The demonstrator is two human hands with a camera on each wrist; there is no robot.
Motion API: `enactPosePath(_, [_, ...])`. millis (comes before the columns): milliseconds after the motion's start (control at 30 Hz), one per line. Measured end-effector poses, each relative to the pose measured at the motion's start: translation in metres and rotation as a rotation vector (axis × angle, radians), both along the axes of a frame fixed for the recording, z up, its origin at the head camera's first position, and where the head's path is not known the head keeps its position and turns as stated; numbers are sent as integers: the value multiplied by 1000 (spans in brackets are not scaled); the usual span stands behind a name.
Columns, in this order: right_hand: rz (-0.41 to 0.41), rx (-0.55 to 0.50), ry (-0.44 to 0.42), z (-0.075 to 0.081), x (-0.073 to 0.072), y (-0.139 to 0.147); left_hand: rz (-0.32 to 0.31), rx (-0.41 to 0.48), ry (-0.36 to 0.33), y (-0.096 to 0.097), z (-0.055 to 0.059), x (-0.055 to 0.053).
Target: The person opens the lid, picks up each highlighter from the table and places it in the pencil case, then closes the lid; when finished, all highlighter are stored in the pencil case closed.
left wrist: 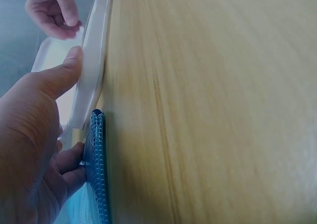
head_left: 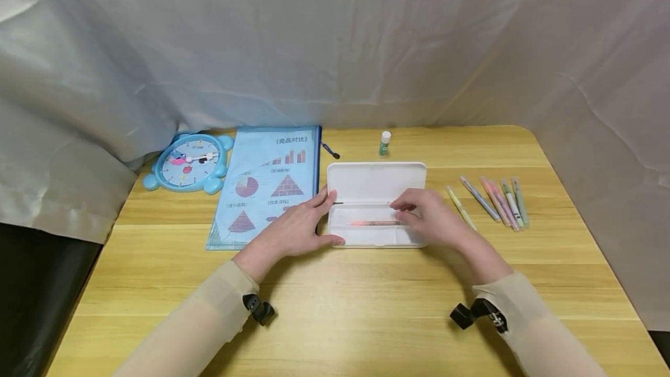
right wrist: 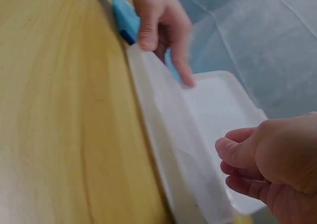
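Observation:
A white pencil case [head_left: 377, 182] lies with its lid raised on the table. Inside its tray is a pink pen [head_left: 374, 223], lying lengthwise. My left hand [head_left: 295, 228] holds the case's left end, thumb at the front corner and index finger by the lid; its lower fingers touch the blue folder [left wrist: 99, 169] in the left wrist view. My right hand [head_left: 431, 217] hovers over the tray's right part, fingers loosely curled near the pen's right end. Nothing shows between those fingertips [right wrist: 228, 147] in the right wrist view, where the case wall hides the pen.
Several pens [head_left: 505, 202] lie to the right of the case, with a yellow pen [head_left: 462, 208] nearest. A glue stick [head_left: 384, 144] stands behind the lid. On the left are the blue printed folder and a blue toy clock [head_left: 191, 162]. A grey curtain [head_left: 366, 45] borders the table.

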State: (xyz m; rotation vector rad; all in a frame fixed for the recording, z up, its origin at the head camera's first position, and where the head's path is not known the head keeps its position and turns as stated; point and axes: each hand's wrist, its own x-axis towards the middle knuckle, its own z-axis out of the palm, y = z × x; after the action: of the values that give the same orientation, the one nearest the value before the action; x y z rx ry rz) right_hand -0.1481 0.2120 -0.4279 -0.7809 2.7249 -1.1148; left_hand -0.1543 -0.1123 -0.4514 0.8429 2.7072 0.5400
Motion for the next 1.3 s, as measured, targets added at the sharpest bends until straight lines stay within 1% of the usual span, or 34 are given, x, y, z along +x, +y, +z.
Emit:
enactPosePath(133, [-46,-13,49,10,5,15,-5,-5,5,0,-1,0])
enactPosePath(300, [-108,-15,132,17,12,36,-10,-2,9,0,0,0])
enactPosePath(400, [-169,2,179,21,17,50,-10,-1,11,0,1,1])
enactPosePath(533, [-229,-3,196,23,22,68,-11,-4,15,0,1,1])
enactPosePath(600, [-246,-8,191,21,24,75,-12,-6,15,0,1,2])
enactPosePath(767, [-315,26,166,13,30,92,-11,-10,10,0,1,2])
enactPosePath(933, [-335,54,134,3,35,106,-11,-4,2,0,0,2])
enactPosePath(1133, [-383,87,109,-8,40,112,-6,-7,-6,-1,0,2])
enactPosePath(1300, [-411,113,119,-17,42,112,-12,-6,-10,-1,2,2])
